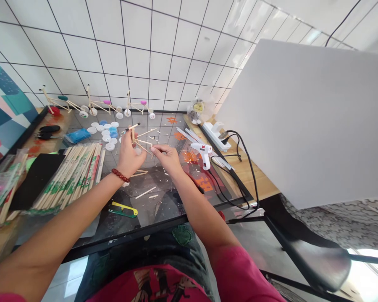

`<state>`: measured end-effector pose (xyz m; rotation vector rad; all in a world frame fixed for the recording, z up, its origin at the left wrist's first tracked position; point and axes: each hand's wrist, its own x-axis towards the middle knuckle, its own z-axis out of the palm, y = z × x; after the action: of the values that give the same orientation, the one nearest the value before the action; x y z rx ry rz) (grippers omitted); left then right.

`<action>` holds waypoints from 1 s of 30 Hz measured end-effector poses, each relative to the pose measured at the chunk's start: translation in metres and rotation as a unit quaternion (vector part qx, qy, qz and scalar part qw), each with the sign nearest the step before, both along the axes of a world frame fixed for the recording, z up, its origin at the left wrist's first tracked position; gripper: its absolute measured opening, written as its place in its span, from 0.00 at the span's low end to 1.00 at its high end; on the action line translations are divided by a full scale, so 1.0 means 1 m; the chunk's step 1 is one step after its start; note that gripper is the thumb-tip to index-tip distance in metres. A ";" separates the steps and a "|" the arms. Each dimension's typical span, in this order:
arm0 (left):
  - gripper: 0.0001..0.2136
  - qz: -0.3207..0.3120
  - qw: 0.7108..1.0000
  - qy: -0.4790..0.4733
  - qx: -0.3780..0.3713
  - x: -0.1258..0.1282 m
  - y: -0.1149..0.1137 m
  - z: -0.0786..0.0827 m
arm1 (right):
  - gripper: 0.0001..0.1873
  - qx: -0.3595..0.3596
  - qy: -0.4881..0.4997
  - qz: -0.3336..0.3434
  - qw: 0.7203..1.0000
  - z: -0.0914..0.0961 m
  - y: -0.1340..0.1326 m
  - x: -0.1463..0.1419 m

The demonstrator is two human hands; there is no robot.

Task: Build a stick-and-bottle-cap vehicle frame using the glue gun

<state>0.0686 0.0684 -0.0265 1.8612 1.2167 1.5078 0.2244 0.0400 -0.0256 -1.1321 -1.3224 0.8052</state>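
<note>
My left hand (130, 157), a beaded bracelet at its wrist, is closed on a small frame of joined wooden sticks (141, 141). The frame has a dark-tipped crosspiece near the top and is held above the table. At its right end, my right hand (167, 157) pinches a stick of the same frame between thumb and fingers. Left of the frame lie several white bottle caps (106, 133). To the right of my right hand, a white glue gun (203, 153) rests on the table. The fingers partly hide the joints.
Three stick tricycle models (97, 103) stand along the tiled wall. Bundled chopsticks (72, 174), a blue packet (77, 135) and black scissors (48, 132) lie left. A yellow-green cutter (123, 209) is near the front edge. Right are glue sticks (185, 134), a power strip (216, 136) and cables.
</note>
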 end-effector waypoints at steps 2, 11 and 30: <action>0.35 0.004 0.999 -0.026 -0.018 -0.001 0.002 0.000 | 0.08 -0.004 0.007 0.002 1.000 0.000 0.000 0.000; 0.09 0.027 0.996 -0.063 -0.062 -0.008 0.008 0.005 | 0.06 -0.039 -0.031 -0.018 0.999 -0.003 0.002 0.000; 0.18 0.051 0.980 -0.158 -0.111 -0.018 0.029 -0.009 | 0.22 -0.124 -0.174 -0.082 0.974 0.021 -0.012 0.074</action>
<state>0.0504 0.0978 -0.0351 1.3751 1.2804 1.5760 0.2985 0.0281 -0.0044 -1.6162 -1.4156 0.6826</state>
